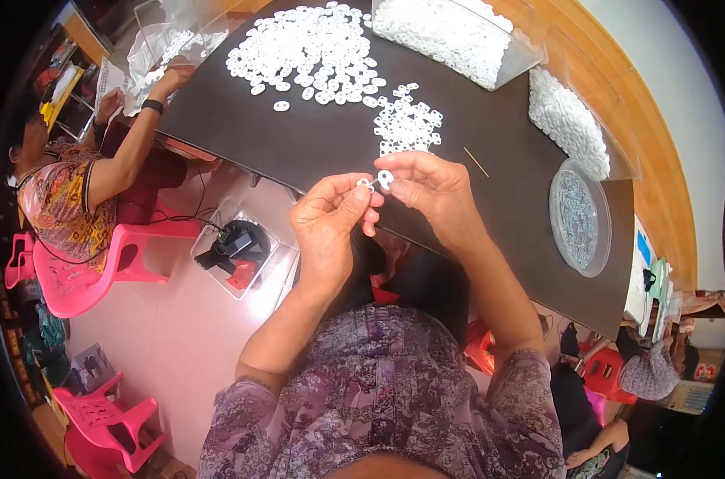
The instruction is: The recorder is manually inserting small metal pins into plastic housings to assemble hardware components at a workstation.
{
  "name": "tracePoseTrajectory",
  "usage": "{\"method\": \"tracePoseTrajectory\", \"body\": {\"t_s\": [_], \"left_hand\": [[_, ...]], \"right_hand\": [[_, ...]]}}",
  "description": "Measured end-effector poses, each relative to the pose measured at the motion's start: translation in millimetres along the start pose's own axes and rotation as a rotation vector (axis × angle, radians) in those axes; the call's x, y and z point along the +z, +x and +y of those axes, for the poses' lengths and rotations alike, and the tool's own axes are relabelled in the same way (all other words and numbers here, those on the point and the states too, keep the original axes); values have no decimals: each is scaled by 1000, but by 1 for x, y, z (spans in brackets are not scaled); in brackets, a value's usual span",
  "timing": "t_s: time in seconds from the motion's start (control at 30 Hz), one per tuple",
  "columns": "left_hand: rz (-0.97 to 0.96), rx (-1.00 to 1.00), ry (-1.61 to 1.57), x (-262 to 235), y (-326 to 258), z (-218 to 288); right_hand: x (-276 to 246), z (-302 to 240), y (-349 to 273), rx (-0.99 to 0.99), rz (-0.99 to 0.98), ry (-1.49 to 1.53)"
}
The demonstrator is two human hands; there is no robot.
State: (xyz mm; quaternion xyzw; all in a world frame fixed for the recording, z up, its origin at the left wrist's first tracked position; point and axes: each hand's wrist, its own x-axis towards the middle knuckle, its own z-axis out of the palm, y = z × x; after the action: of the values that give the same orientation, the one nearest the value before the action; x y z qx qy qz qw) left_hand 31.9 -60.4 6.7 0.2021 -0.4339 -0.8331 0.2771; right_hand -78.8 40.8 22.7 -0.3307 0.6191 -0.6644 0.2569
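Observation:
Over the table's near edge my two hands meet, both closed. The thumb and fingers of my left hand (324, 227) pinch a small white plastic piece (365, 184). Right beside it, my right hand (442, 195) grips a white oval piece with holes (385, 180) between thumb and fingertips. Something thin seems to run between the two pieces; it is too small to make out. Just beyond my fingers lies a heap of small white pieces (408, 124). A larger heap of white oval two-holed pieces (306, 52) spreads over the far side of the dark table (298, 148).
Clear bins of white pieces stand at the back (446, 36) and right (566, 120). A round clear dish (579, 215) holds small metal parts. Near my right hand lies a thin yellowish stick (476, 161). Another person (83, 180) works at left beside a pink chair (111, 267).

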Motion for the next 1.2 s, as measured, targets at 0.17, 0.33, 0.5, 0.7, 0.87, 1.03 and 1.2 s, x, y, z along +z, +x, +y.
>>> {"method": "tracePoseTrajectory", "body": {"t_s": [0.17, 0.33, 0.5, 0.7, 0.87, 1.03, 1.2], "left_hand": [[-9, -12, 0, 4, -3, 0], [-40, -26, 6, 6, -6, -5], [-69, -61, 9, 9, -10, -7], [-72, -31, 61, 13, -13, -8], [-58, -4, 78, 15, -14, -10], [-70, 11, 86, 18, -17, -12], [-78, 26, 126, 17, -19, -12]], "right_hand": [[-4, -2, -8, 75, 31, -69], [-3, 3, -12, 93, 118, -91], [-7, 0, -13, 124, 117, -77], [-12, 0, -19, 128, 90, -31], [-18, -3, -21, 75, 71, -53], [-18, -9, -25, 122, 103, -12], [-22, -2, -25, 131, 112, 54]]}}
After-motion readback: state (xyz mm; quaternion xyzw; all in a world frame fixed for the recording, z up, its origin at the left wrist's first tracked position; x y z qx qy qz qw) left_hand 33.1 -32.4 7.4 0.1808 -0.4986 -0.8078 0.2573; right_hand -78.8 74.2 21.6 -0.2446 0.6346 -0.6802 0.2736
